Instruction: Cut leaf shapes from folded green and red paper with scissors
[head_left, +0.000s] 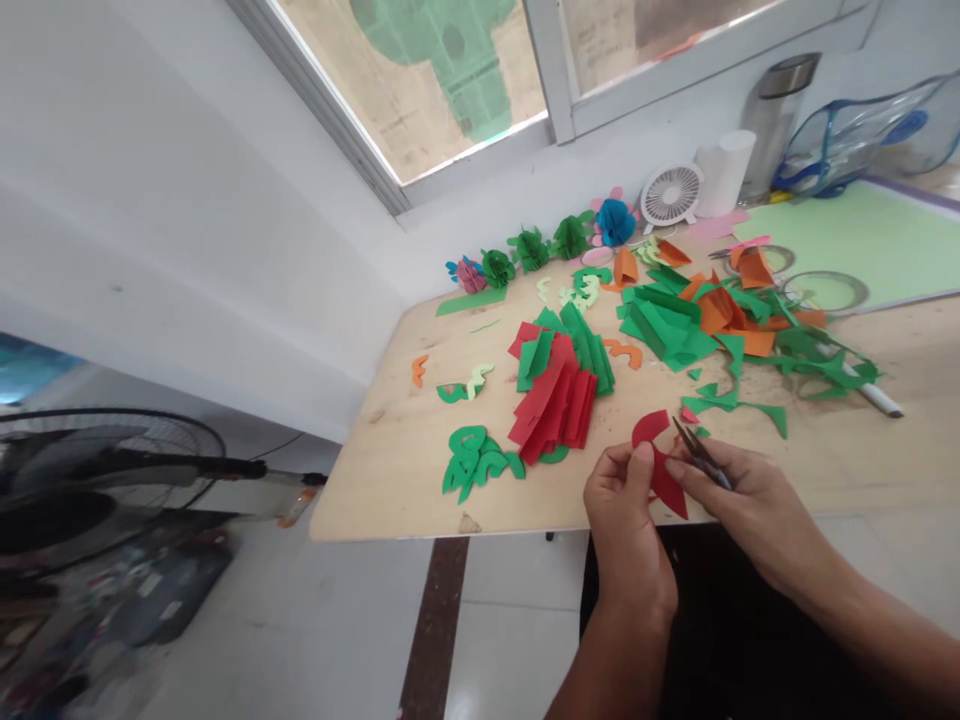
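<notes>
Near the front edge of the wooden table, my left hand (626, 495) pinches a curved piece of red paper (651, 428) between thumb and fingers. My right hand (742, 490) is closed around a small pair of scissors (701, 453), whose dark blades point up and left. The right thumb also touches the red paper. To the left of my hands lies a stack of folded red paper (551, 405), with folded green paper (585, 345) behind it. Cut green curved shapes (476, 460) form a small heap further left.
Along the wall stand several folded paper flowers (531, 250), a small white fan (672, 195) and a steel bottle (776, 125). Green scraps (727, 385), orange folded paper (724, 310) and a marker (877, 397) cover the right side. A floor fan (97, 490) stands left of the table (360, 490).
</notes>
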